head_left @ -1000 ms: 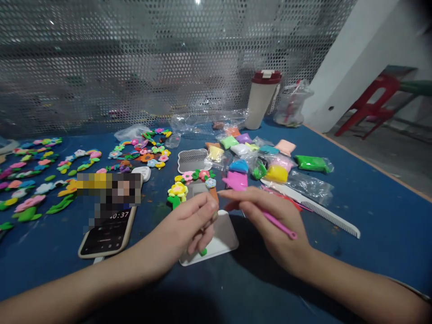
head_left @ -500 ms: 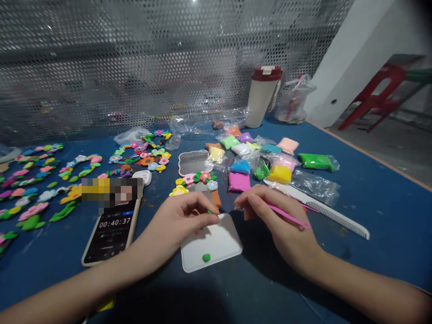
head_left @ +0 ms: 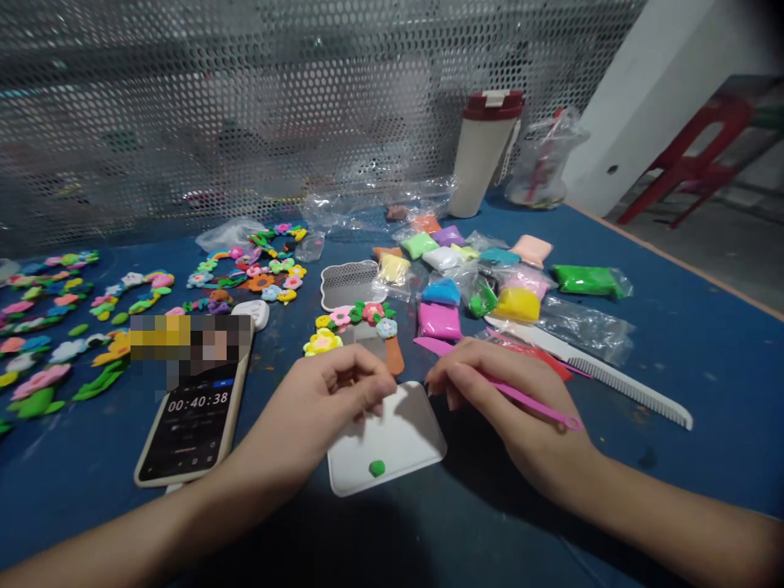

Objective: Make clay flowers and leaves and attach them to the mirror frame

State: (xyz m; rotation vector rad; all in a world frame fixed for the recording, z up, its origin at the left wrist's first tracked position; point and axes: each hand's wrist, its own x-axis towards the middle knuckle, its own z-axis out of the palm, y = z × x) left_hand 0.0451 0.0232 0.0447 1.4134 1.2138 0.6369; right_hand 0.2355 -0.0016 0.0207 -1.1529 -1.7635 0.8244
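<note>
My left hand (head_left: 346, 388) is closed in a pinch above the back left of a small white board (head_left: 404, 433). The bit of green clay that showed at its fingertips half a second ago is now hidden by the fingers. A small lump of green clay (head_left: 376, 468) lies on the board's near part. My right hand (head_left: 499, 392), just right of the board, is closed around a pink plastic clay knife (head_left: 532, 404); its blade points left and its ringed end sticks out to the right. Behind the board is a mirror frame edged with clay flowers (head_left: 373, 313).
A phone (head_left: 189, 416) running a timer lies at left, near several clay-flower pieces (head_left: 131, 294). Bagged clay packs (head_left: 439, 320), a white comb (head_left: 625, 388) and a wavy-edged mirror (head_left: 349, 286) lie beyond my hands. A tumbler (head_left: 483, 155) stands at the back by the perforated metal panel.
The green bit at my left fingertips has gone out of sight. The pink knife's blade now shows left of my right hand. The view has shifted slightly; the lump on the board stays put.
</note>
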